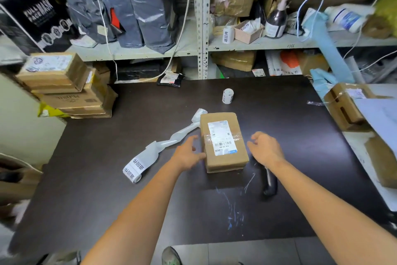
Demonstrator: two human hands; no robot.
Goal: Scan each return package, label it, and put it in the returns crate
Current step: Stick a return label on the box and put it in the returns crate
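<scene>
A brown cardboard package (223, 142) with a white shipping label and clear tape lies in the middle of the dark table (107, 178). My left hand (188, 154) is at its left side, thumb touching the box edge, fingers loose. My right hand (265, 148) hovers just right of the box, fingers relaxed and holding nothing. A black handheld scanner (269, 181) lies on the table under my right wrist, partly hidden. A long strip of printed return labels (150, 153) trails left of the box. A small label roll (227, 96) stands behind the box.
Stacked cardboard boxes (64, 86) sit at the table's left back corner. More boxes (348, 105) and white sheets crowd the right edge. Metal shelves (202, 45) behind hold grey mailer bags, parcels and bottles, with cables hanging down.
</scene>
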